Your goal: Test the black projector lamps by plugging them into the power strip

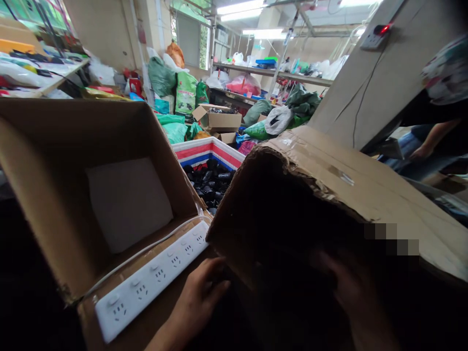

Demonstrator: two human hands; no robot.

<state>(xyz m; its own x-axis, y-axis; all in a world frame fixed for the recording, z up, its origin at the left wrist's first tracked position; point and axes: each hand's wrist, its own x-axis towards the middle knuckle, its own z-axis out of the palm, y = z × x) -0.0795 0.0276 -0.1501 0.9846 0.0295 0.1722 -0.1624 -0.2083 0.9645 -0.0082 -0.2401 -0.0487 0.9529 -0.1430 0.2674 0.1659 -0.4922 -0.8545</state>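
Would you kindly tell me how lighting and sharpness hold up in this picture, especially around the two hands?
Head view: the ceiling light glares white; head view: deep shadow fills the right-hand box, leaving the right hand dim and blurred, its grip unreadable; head view: the left hand is better lit, beside the power strip, whose sockets look fairly clear.

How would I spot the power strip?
Find the open cardboard box at picture left. Along its lower edge, near the left hand, lies the power strip. Unlike the plain white sheet inside the box, it carries a row of sockets.
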